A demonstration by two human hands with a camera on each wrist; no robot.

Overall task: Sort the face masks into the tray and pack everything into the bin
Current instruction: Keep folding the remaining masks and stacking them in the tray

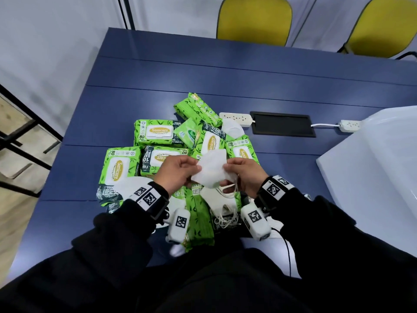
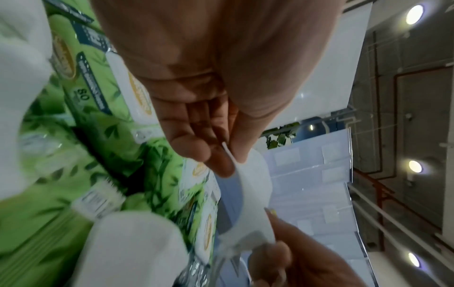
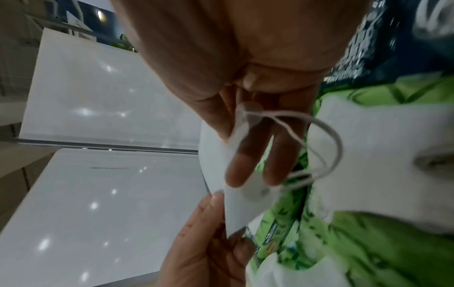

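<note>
Face mask: a folded white mask (image 1: 211, 169) is held in the air over the middle of the pile, between the two hands.
How it handles: by its look it is light, soft and easily creased; the thin ear loops (image 3: 319, 147) dangle and could snag on the packs below. The stiffer folded edges seem the safest places to hold.
Left hand: the left hand (image 1: 178, 175) sits at 9 o'clock of the mask, thumb and fingertips (image 2: 221, 161) pinching its edge, wrist raised off the table.
Right hand: the right hand (image 1: 244, 175) sits at 3 o'clock, fingers (image 3: 239, 165) curled round the mask's other edge by the loops, so it is grasping the same mask.
Other masks: more white masks (image 1: 216, 199) lie at 6 o'clock of the held one, loops tangled, among the packs.
Wipes packs: green wipes packs (image 1: 158, 133) are heaped on the blue table (image 1: 248, 75), from 9 to 1 o'clock of the hands.
Bin: a pale translucent bin (image 1: 372, 154) stands at 3 o'clock, well apart.
Tray: I cannot tell where it is.
</note>
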